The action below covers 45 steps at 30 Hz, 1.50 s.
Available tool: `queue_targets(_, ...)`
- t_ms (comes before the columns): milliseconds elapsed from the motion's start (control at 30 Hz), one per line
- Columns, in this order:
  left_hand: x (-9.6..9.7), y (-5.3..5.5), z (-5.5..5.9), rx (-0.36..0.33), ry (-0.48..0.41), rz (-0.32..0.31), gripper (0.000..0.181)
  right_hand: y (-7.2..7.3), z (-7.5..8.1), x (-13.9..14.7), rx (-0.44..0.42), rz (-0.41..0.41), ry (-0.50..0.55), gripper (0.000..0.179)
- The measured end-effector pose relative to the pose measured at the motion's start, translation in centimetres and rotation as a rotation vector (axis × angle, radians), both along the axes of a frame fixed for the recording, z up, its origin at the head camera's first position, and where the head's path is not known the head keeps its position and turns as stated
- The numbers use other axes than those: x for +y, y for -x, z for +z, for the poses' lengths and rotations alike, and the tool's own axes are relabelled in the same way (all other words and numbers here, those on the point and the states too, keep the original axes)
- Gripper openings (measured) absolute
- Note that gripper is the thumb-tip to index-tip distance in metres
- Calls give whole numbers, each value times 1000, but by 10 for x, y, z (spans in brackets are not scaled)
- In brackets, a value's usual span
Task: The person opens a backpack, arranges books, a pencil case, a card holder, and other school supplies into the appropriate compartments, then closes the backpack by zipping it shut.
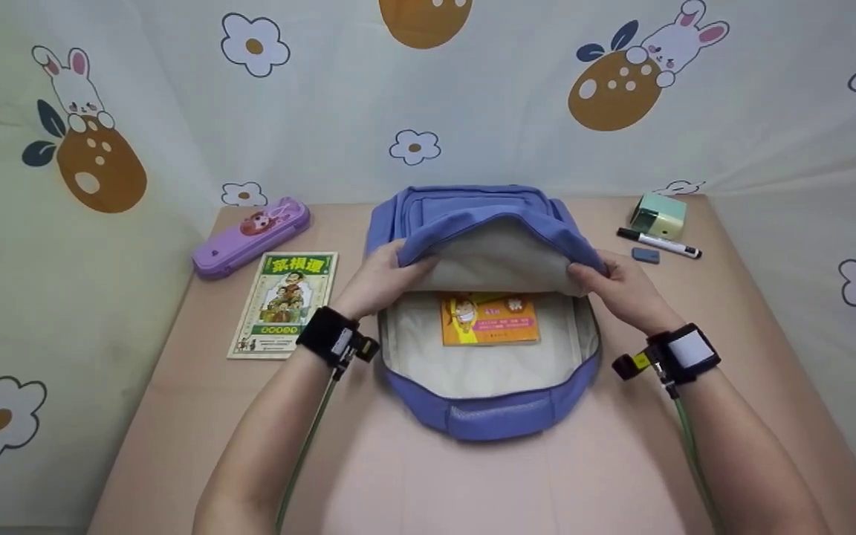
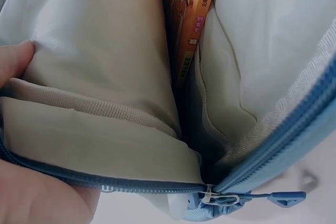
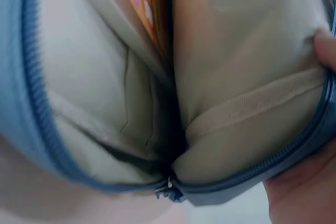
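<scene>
The left hand [image 1: 380,281] pinches the edge of the front flap [image 1: 502,256] at its 8 o'clock corner, thumb inside on the pale lining, fingers underneath. The right hand [image 1: 625,290] pinches the same flap at 4 o'clock, thumb likewise inside. Together they hold up the flap of the blue backpack [image 1: 498,423], which lies unzipped with its handle at 6 o'clock. In its opening sits an orange book [image 1: 502,332]. Black straps [image 1: 322,333] ring both wrists.

The backpack rests mid-table on a peach-coloured surface [image 1: 458,490]. Around it are a green-and-cream book [image 1: 284,305] at 9 o'clock, a purple pencil case [image 1: 251,236] at 10, and, towards 2, a mint-green sharpener [image 1: 658,215], a black-and-white marker [image 1: 658,243] and a small blue block [image 1: 646,255]. Pale fabric walls [image 1: 502,89] printed with rabbits, brown fruit and flowers enclose the table.

The green-and-cream book's title begins 菜根; its third character is unclear. The orange book carries writing on cover and spine, mostly too small to read.
</scene>
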<state>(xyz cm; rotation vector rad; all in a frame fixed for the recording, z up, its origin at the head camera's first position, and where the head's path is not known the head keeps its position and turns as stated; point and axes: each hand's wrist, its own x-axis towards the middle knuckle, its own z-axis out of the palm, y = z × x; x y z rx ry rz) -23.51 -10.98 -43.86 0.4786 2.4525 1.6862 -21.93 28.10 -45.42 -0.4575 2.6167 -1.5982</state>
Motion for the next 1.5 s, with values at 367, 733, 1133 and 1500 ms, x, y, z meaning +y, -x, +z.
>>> queue_targets(367, -2, -2, 0, -41, -7, 0, 32, 3, 3, -13, -17, -63, 86, 43)
queue_targets(733, -10, -7, 0, -70, 38, -31, 57, 7, 2, -17, -73, -95, 143, 39)
queue_targets(1133, -36, -17, 2, -13, 99, -69, 81, 7, 4, -19, -99, -102, 162, 40)
queue_targets(1500, -85, -24, 0, -46, 71, 74, 63, 8, 4, -17, -111, -73, 158, 39)
